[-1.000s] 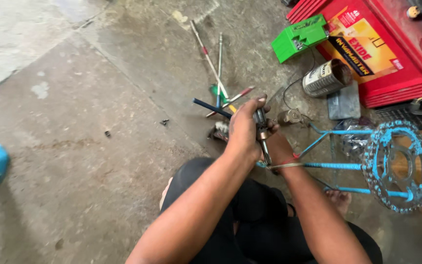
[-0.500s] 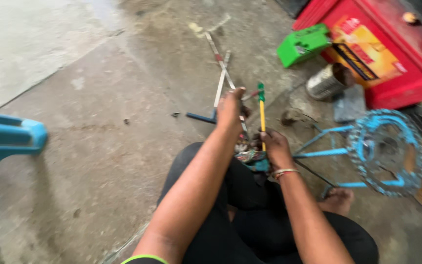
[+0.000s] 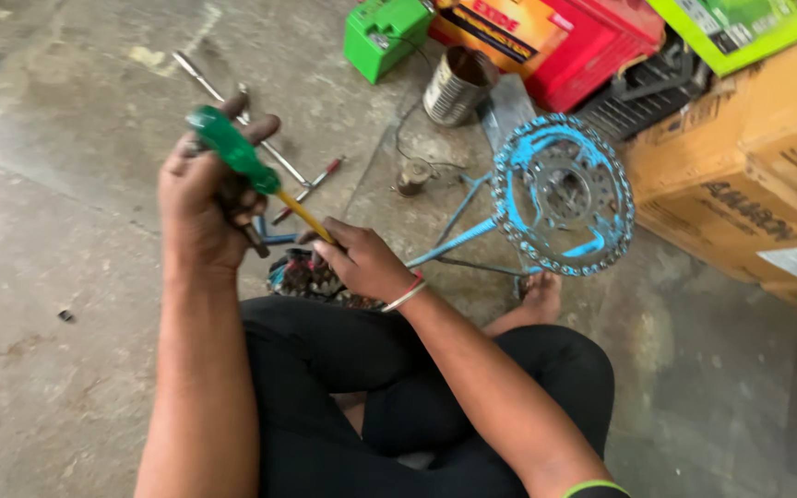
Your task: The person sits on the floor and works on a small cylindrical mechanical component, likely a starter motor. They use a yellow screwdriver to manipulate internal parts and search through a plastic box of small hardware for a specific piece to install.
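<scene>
Now raised higher than before: left hand (image 3: 197, 207) closed on screwdriver (image 3: 251, 171), green handle up, tip angled down toward right hand (image 3: 362, 263), seemingly clasping a dark part (image 3: 302, 275), sprocket (image 3: 562, 194) beside.

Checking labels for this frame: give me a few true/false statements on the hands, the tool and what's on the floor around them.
1. The left hand grips a screwdriver with a green handle. True.
2. The right hand rests on the blue sprocket. False: it is on a small dark part by the person's knee, apart from the sprocket.
3. A metal can stands on the floor near a green box. True.
4. The sprocket is red. False: it is blue, mounted on a thin blue frame.
5. Loose hand tools lie on the concrete floor beyond the left hand. True.
</scene>
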The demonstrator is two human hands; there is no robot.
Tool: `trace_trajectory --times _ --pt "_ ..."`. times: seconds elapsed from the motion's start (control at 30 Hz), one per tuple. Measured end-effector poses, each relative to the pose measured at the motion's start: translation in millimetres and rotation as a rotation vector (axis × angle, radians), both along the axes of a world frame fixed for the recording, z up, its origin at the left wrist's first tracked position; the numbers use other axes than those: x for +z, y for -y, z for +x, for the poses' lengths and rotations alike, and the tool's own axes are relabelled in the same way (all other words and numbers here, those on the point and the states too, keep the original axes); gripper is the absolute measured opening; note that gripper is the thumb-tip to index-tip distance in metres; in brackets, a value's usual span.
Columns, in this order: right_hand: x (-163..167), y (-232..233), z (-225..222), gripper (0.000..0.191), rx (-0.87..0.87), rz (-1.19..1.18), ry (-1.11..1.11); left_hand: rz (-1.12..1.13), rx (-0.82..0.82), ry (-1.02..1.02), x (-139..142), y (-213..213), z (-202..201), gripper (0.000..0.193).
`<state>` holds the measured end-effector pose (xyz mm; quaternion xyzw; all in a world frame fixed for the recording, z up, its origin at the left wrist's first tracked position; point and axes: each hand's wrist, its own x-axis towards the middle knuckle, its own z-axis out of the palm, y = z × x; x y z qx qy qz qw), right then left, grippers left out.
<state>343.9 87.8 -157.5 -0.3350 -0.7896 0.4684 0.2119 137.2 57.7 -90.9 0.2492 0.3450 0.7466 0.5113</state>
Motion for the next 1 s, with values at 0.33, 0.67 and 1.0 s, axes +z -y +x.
trace_trajectory --times 0.33,0.67,1.0 --pt "69 39 61 0.023 -0.001 0.049 0.181 -0.163 0.045 0.094 -19 -9 5 0.028" --pt "84 122 173 0.066 -0.227 -0.589 0.019 -0.828 -0.027 -0.038 -118 -63 1 0.035" --pt "95 143 183 0.051 -0.153 -0.627 -0.551 -0.486 -0.059 0.297 -102 -52 29 0.031"
